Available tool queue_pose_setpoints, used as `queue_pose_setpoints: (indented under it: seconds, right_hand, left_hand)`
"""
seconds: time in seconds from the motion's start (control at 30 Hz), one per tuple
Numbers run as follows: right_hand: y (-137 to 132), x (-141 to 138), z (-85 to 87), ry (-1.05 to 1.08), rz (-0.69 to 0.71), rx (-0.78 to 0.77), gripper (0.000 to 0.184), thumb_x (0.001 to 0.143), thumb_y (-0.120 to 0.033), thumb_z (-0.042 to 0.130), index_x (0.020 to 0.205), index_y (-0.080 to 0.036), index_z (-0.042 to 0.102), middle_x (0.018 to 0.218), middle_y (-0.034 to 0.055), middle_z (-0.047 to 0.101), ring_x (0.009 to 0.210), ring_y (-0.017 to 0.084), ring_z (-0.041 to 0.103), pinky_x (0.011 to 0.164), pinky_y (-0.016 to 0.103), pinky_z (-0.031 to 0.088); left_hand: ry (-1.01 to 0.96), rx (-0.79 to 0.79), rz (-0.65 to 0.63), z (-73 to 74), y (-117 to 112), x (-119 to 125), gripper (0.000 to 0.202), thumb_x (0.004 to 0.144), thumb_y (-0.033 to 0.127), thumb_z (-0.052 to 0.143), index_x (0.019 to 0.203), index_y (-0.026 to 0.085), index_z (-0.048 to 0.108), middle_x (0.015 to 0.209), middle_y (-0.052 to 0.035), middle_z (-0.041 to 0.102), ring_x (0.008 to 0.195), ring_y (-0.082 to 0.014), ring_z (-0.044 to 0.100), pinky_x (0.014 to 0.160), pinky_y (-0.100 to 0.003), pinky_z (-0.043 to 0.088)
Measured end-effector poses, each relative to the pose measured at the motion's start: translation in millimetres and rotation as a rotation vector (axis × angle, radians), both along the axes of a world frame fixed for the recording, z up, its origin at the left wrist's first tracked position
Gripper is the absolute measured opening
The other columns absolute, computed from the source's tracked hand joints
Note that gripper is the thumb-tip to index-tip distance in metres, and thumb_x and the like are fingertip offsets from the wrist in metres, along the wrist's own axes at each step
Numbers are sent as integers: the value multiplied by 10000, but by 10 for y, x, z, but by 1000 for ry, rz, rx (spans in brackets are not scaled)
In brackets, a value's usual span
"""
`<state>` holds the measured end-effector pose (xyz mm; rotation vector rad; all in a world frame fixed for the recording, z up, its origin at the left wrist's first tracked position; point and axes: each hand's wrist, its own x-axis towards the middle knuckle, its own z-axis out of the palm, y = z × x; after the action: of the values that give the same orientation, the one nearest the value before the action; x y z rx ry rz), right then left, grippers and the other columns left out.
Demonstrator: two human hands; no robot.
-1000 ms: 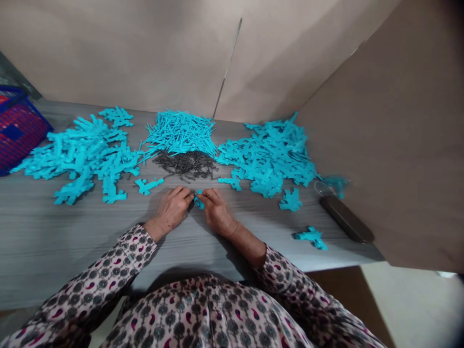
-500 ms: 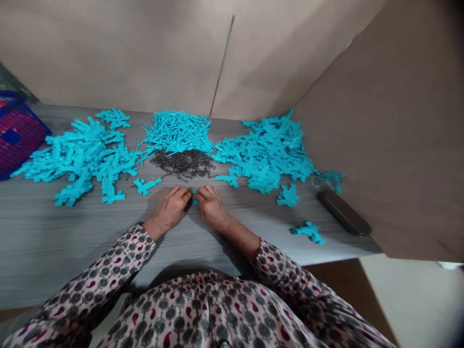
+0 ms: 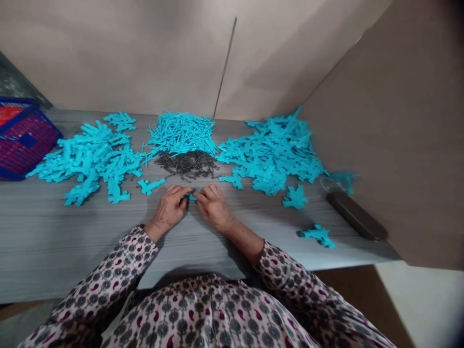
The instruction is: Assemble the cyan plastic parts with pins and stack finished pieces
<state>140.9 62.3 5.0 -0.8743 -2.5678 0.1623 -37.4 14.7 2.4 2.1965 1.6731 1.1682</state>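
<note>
Between my fingertips is a small turquoise plastic piece (image 3: 192, 196), mostly hidden, so its full shape cannot be made out. My left hand (image 3: 169, 209) pinches it from the left, and my right hand (image 3: 213, 205) closes on it from the right. Just beyond them lies a heap of thin dark pins or springs (image 3: 188, 164), too fine to tell which. Behind that is a pile of thin turquoise sticks (image 3: 183, 134). One turquoise pistol-shaped piece (image 3: 150, 186) rests beyond my left hand, and another turquoise piece (image 3: 232, 180) lies beyond my right.
Large piles of turquoise plastic parts stand to the left (image 3: 87, 157) and right (image 3: 275, 150). A turquoise toy pistol (image 3: 319, 235) lies near a long dark case (image 3: 357, 216). At the far left is a blue basket (image 3: 27, 140). Panels (image 3: 145, 58) enclose the grey table (image 3: 108, 261).
The turquoise piece shows a little more between my fingers, whose grip has shifted slightly. The view has shifted, so the surroundings sit a bit further right or left-edge items show more.
</note>
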Motion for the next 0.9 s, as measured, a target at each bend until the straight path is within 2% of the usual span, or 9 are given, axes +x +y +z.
queue_pose_setpoints:
  seconds: [0.2, 0.4, 0.9]
  right_hand:
    - [0, 4, -13, -13, 4, 33, 246, 973, -206, 486, 1071, -196, 712, 888, 94, 566, 865, 232, 420, 739, 350, 298]
    - [5, 10, -12, 8, 26, 27, 251, 975, -202, 479, 1044, -182, 719, 898, 101, 552, 889, 235, 430, 740, 348, 317]
    - [-12, -5, -10, -16, 6, -4, 252, 982, -217, 502, 1105, -204, 721, 896, 94, 587, 896, 231, 428, 731, 356, 280]
  left_hand:
    - [-121, -34, -3, -68, -2, -60, 244, 854, 125, 547, 1049, 165, 688, 938, -82, 670, 877, -203, 629, 768, -317, 534]
    - [42, -24, 92, 19, -74, -115, 137, 864, 193, 598, 910, 163, 724, 817, -78, 650, 853, -239, 591, 780, -367, 499]
    - [88, -24, 61, 21, -18, -121, 156, 895, 228, 588, 866, 180, 733, 760, -68, 657, 781, -230, 557, 741, -365, 460]
